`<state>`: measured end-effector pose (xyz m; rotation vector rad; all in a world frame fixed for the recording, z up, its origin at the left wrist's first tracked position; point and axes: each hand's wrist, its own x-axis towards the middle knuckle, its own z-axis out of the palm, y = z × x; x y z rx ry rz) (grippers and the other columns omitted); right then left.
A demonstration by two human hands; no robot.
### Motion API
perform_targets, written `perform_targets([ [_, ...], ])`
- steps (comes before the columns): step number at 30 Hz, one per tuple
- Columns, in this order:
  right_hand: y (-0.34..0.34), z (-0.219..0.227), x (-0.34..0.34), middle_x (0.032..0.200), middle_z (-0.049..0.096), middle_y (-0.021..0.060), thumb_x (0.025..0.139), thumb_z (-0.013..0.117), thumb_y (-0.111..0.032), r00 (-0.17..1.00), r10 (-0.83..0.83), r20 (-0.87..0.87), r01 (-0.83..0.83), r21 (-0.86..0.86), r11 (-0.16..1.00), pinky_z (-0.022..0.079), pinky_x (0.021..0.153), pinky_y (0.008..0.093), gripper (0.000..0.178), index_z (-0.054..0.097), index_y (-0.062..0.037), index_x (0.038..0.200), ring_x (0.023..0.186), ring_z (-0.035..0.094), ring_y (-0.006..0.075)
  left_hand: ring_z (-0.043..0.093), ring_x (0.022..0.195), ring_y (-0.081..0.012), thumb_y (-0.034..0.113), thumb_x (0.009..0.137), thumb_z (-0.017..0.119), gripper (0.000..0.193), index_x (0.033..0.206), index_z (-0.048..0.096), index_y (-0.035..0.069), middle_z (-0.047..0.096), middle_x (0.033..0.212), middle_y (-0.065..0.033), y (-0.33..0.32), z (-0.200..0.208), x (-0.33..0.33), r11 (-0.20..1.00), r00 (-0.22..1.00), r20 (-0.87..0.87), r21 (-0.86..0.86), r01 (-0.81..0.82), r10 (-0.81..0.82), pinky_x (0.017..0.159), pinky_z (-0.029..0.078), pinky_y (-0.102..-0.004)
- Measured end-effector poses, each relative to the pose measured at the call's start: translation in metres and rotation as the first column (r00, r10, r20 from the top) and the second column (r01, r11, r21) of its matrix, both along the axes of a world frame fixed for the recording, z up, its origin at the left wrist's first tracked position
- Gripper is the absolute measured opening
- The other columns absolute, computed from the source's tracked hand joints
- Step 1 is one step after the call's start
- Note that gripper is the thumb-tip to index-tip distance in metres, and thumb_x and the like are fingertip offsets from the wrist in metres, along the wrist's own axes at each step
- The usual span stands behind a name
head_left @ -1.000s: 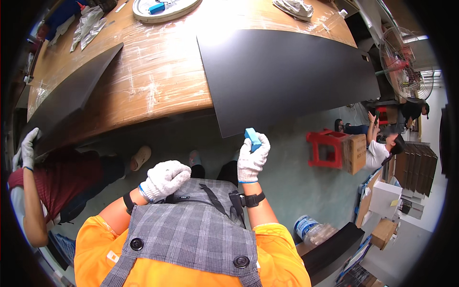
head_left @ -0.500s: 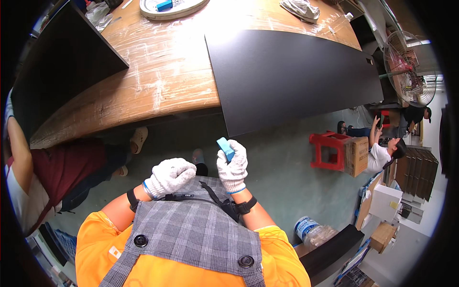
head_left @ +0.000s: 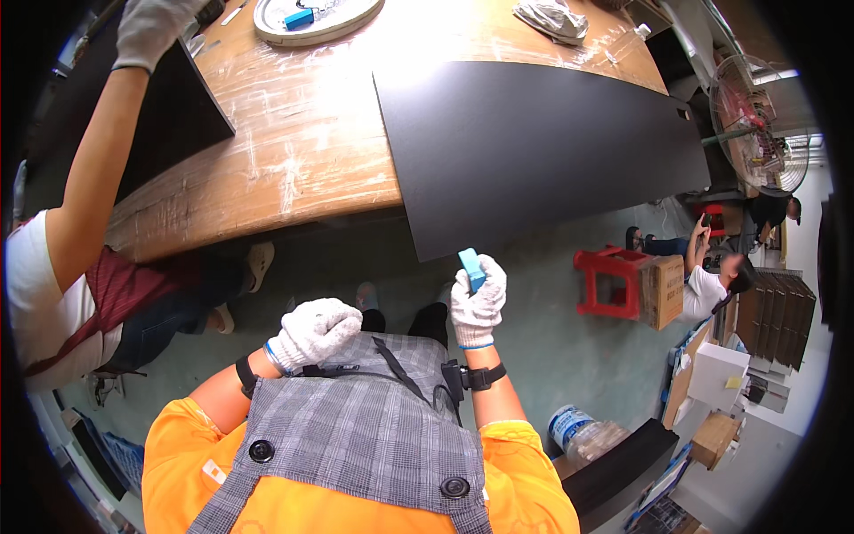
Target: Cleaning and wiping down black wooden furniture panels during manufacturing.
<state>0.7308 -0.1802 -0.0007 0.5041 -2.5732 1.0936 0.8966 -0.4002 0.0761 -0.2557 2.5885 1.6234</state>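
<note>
My right hand (head_left: 480, 307), in a white knitted glove, grips a small turquoise-blue block (head_left: 471, 265) that pokes up past the fingers. It is just below the near corner of a large black panel (head_left: 543, 147), which lies on the table and juts over its near edge; a gap seems to part block and panel. My left hand (head_left: 311, 334), gloved the same way, is closed in front of my apron at the waist. Its curled fingers hide whatever might be inside.
The wooden table (head_left: 285, 169) is wrapped in clear film. On it are a round tray (head_left: 320, 36) with a blue block inside and a crumpled cloth (head_left: 551, 20). At left a co-worker's gloved hand (head_left: 151, 36) reaches over another black panel (head_left: 169, 125). A red stool (head_left: 609, 283) stands right.
My right hand has moved to the right with the turquoise block, while my left hand has hardly moved. The co-worker's arm has swung up and over the left panel.
</note>
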Motion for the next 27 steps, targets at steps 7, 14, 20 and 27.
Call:
perform_targets([
  [7, 0.019, 0.005, -0.031, 0.100, 0.059, 0.0129, 0.076, 0.068, -0.005, 0.992, -0.125, -0.016, 0.125, -0.005, 0.992, 0.051, 0.079, 0.0376, 0.043, 0.051, -0.0048, 0.115, 0.086, 0.062, 0.0276, 0.064, 0.075, -0.0243, 0.019, 0.090, 0.059, 0.016, 0.092, 0.067, 0.005, 0.065, 0.079, -0.0089, -0.004, 0.008, -0.006, 1.000, 1.000, 0.004, -0.008, -0.009, 0.009, 0.069, 0.052, -0.0329],
  [14, 0.045, 0.051, -0.098, 0.115, 0.061, 0.0106, 0.084, 0.063, -0.007, 0.967, -0.193, 0.164, 0.209, -0.089, 0.974, 0.045, 0.094, 0.0348, 0.042, 0.053, -0.0048, 0.125, 0.101, 0.061, 0.0219, 0.065, 0.076, -0.0256, 0.023, 0.088, 0.061, 0.017, 0.092, 0.068, 0.007, 0.065, 0.080, -0.0086, -0.011, 0.009, -0.002, 0.997, 0.997, -0.035, -0.036, -0.065, 0.064, 0.069, 0.052, -0.0332],
  [20, -0.010, 0.110, -0.142, 0.116, 0.058, 0.0138, 0.080, 0.069, -0.008, 0.991, 0.044, 0.123, -0.051, 0.052, 0.997, 0.046, 0.093, 0.0376, 0.033, 0.059, -0.0045, 0.111, 0.106, 0.058, 0.0271, 0.065, 0.081, -0.0274, 0.030, 0.090, 0.058, 0.022, 0.091, 0.067, 0.009, 0.067, 0.084, -0.0084, -0.025, 0.011, 0.001, 0.986, 0.984, -0.056, -0.011, -0.168, 0.167, 0.073, 0.052, -0.0347],
  [27, -0.130, 0.135, -0.211, 0.136, 0.044, 0.0194, 0.079, 0.071, -0.025, 0.890, 0.440, 0.121, -0.455, 0.300, 0.838, 0.041, 0.101, 0.0437, 0.045, 0.058, -0.0102, 0.119, 0.123, 0.046, 0.0361, 0.064, 0.083, -0.0284, 0.030, 0.092, 0.057, 0.025, 0.093, 0.066, 0.007, 0.067, 0.086, -0.0104, -0.023, 0.002, -0.007, 0.953, 0.953, -0.026, 0.039, -0.301, 0.302, 0.075, 0.052, -0.0360],
])
